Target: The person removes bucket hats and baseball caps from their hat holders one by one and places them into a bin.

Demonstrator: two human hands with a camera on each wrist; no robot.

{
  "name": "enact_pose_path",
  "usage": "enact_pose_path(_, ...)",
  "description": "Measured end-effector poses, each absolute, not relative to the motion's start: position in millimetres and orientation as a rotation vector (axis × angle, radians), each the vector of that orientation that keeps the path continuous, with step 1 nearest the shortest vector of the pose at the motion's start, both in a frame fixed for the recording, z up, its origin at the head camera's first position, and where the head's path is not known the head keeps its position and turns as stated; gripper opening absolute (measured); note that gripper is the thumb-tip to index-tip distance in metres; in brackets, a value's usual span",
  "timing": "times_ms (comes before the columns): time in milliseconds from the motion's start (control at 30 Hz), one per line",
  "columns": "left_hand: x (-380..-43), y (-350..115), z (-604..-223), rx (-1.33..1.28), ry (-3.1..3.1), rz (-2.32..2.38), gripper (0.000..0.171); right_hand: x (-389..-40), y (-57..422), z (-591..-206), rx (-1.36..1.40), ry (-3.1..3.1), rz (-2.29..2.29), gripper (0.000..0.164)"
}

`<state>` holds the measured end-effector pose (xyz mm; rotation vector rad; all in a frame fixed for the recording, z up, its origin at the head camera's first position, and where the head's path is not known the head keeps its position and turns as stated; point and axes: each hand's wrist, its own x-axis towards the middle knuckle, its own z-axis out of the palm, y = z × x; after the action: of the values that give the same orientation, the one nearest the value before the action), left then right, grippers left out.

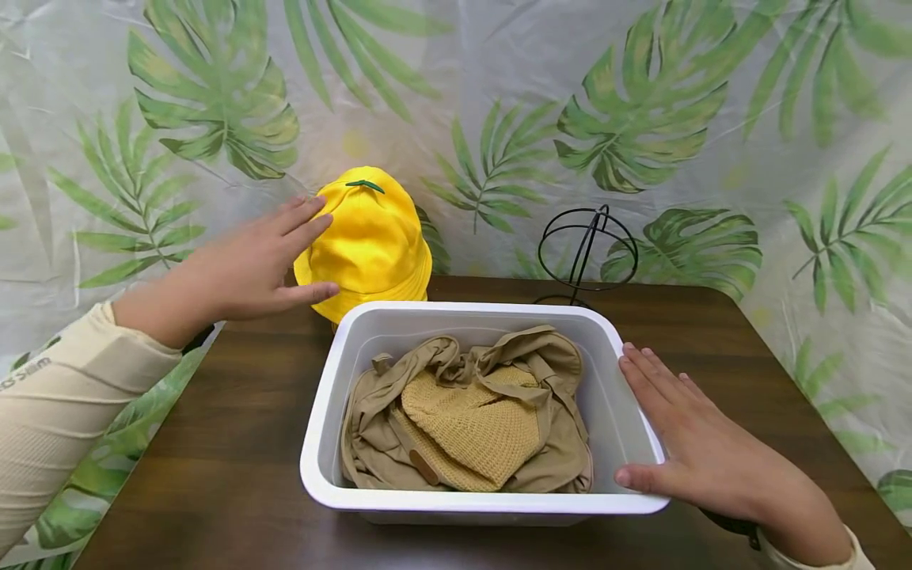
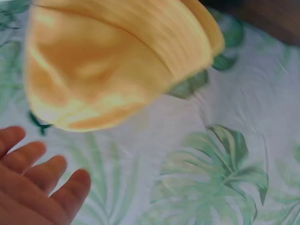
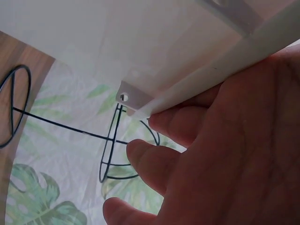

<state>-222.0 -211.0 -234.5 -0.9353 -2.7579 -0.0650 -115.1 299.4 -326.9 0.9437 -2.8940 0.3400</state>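
Note:
A yellow bucket hat (image 1: 366, 237) with a small green leaf on its crown stands upright at the back of the table. My left hand (image 1: 264, 257), fingers stretched out, hovers at the hat's left side; in the left wrist view the fingertips appear apart from the yellow cloth (image 2: 103, 65). A white plastic bin (image 1: 484, 502) sits at the front middle. Inside it lie a khaki cloth hat (image 1: 378, 427) and a tan knitted hat (image 1: 470, 427) with a brown patch. My right hand (image 1: 701, 443) rests on the bin's right rim with straight fingers, thumb near the front corner.
A black wire hat stand (image 1: 587, 253) stands behind the bin on the right, also visible as thin wire (image 3: 65, 124) in the right wrist view. The dark wooden table (image 1: 214, 475) meets a leaf-patterned curtain (image 1: 492, 119) at the back.

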Motion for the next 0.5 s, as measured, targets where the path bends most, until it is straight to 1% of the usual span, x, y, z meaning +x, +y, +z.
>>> enact_pose_path(200, -258, -204, -224, -0.915, -2.691, -0.001, 0.085, -114, 300, -326, 0.941, -2.904, 0.355, 0.114)
enact_pose_path(500, -291, -190, -214, -0.774, -2.826, -0.127, 0.09, -115, 300, -325, 0.955, -2.876, 0.312, 0.111)
